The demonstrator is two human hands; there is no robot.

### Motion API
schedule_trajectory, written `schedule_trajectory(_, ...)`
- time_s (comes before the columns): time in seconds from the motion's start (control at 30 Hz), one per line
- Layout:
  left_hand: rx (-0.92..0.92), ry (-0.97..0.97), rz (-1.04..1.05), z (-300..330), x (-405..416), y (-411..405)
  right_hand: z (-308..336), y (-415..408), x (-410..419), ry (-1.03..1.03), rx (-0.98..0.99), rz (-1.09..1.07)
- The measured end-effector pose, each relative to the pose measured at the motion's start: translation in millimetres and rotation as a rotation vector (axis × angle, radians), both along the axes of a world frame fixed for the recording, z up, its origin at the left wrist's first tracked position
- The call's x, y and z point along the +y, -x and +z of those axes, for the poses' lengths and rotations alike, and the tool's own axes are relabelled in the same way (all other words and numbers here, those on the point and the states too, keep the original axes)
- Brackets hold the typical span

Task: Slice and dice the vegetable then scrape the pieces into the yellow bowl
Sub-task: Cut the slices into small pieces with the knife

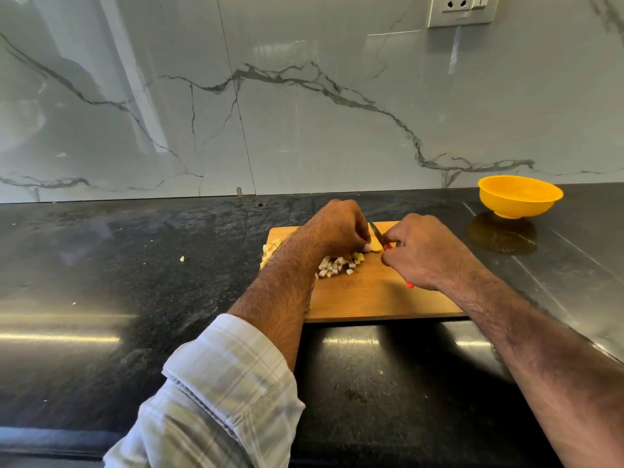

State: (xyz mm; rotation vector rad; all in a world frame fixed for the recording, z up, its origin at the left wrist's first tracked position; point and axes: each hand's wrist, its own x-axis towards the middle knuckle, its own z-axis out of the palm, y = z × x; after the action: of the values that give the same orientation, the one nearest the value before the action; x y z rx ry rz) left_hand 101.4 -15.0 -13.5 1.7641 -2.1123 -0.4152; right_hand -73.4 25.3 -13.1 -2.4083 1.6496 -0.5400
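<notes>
**Dicing on the wooden board, yellow bowl waiting at the far right**

A rectangular light-brown wooden cutting board (371, 298) lies flat on the glossy black stone desk (135, 282), right of the desk's middle and closer to the back edge than to the front edge. On the board's far half, the left hand (337, 228) has its fingers curled down onto a small pale-yellow piece of vegetable (375, 246), holding it in place. The right hand (422, 251) grips a small knife with a red handle (388, 245), fingers wrapped round the handle; the dark blade points away toward the back edge and sits against the vegetable piece, between the two hands.

A heap of small pale diced cubes (339, 265) lies on the board just in front of the left hand, and more cubes sit at the board's left edge, partly hidden by the forearm. One stray bit (182, 259) rests on the desk well left of the board.

The round yellow plastic bowl (520, 195) stands upright near the back edge, toward the desk's far right corner, apart from the board. What it holds cannot be made out.
</notes>
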Motion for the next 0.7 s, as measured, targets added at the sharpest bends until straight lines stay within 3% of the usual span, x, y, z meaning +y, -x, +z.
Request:
schedule_trajectory(0.43,0.022,-0.013,-0.012,-0.4,-3.2,0.5,3.3,-23.6,12.0,-0.119,0.142,-0.039)
schedule_trajectory(0.7,0.109,-0.044,-0.019,-2.2,-2.6,-14.0,-9.7,-3.7,-0.9,-0.121,0.018,0.006)
